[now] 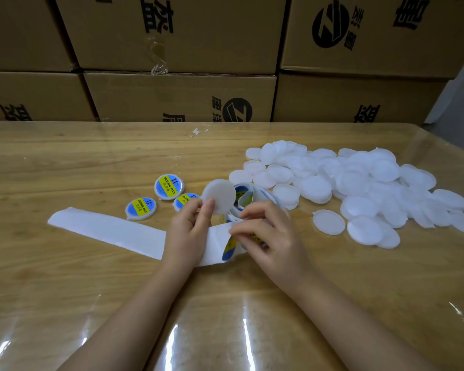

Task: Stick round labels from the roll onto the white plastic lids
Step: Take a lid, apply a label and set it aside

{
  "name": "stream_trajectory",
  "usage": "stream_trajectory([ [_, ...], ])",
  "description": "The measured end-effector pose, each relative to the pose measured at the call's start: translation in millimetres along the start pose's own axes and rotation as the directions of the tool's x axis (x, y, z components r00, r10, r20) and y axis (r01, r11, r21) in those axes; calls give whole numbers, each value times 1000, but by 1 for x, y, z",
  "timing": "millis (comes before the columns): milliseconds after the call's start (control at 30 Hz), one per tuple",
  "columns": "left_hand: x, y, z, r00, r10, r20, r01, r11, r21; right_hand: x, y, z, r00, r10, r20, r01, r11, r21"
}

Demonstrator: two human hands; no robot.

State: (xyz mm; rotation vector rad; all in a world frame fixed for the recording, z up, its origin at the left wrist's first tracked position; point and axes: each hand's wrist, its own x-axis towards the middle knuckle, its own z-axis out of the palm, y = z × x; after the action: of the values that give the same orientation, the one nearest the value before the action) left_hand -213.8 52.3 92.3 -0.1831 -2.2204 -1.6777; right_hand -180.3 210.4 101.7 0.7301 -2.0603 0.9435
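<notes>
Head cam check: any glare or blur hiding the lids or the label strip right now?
Head view: bright glare streaks on the film-covered wooden table near the bottom edge, away from the work; the pile of white round plastic lids is washed out, rims merging; the left hand and right hand look sharp; brown cardboard boxes lean from wide-angle distortion.

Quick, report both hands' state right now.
Left hand: pinches a blank white lid.
Right hand: pinches a round label on the backing strip.
</notes>
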Motion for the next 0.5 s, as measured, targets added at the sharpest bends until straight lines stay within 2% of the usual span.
stream_trajectory([
  [100, 1, 1, -1, 1000, -19, -19, 19, 1000, -20, 2, 1, -1, 990, 86, -110, -80, 995, 58],
  [167, 2, 1, -2, 999, -41, -19, 40, 999, -27, 4, 0, -4, 965, 219, -147, -199, 970, 143],
  [233, 2, 2, -2, 999, -35, -3, 34, 999, -24, 6, -1, -8, 899, 405, -163, -361, 900, 247],
  [333, 2, 2, -2, 1000, 10, 8, -10, 1000, -20, 8, -1, -11, 759, 623, -188, -536, 763, 362],
  [400, 2, 2, -2, 999, -35, 25, 37, 995, -96, 9, 0, -13, 702, 692, -168, -592, 699, 401],
  [500, 1, 5, -1, 990, -104, 97, 125, 961, -246, 11, 0, -15, 685, 716, -135, -617, 669, 413],
])
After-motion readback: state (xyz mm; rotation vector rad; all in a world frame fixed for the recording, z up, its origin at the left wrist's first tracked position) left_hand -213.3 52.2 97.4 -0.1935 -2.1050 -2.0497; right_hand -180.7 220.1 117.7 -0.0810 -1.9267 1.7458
